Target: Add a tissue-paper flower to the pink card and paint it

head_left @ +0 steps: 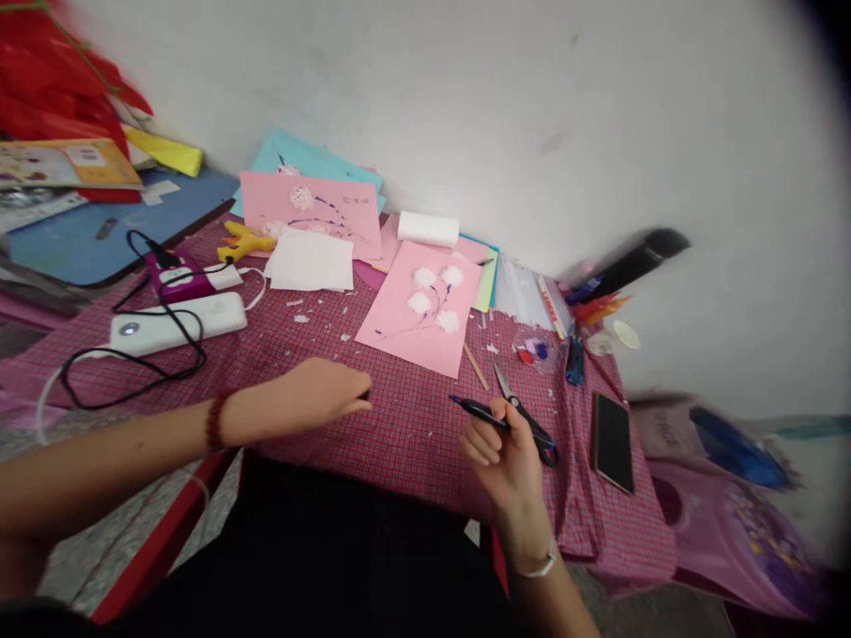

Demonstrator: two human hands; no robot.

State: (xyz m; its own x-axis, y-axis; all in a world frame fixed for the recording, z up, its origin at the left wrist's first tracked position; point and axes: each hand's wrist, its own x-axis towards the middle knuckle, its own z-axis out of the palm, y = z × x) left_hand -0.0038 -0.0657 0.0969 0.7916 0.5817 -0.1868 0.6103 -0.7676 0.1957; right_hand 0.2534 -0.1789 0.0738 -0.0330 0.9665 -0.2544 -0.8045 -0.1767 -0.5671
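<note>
The cloth-covered table held a flowered pink card ahead, between the left hand and right hand. White sheets lay ahead of the left hand, a power bank forward-left; scissors lay beside the right hand, a phone farther right.

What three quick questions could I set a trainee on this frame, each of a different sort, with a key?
1. Fill in: the black pen is held in the person's ___ hand.
2. True or false: the dark phone lies to the right of the scissors in the picture.
3. How many white puffs are on the pink card nearest the person's body?

Key: 1. right hand; 2. true; 3. four.
</note>
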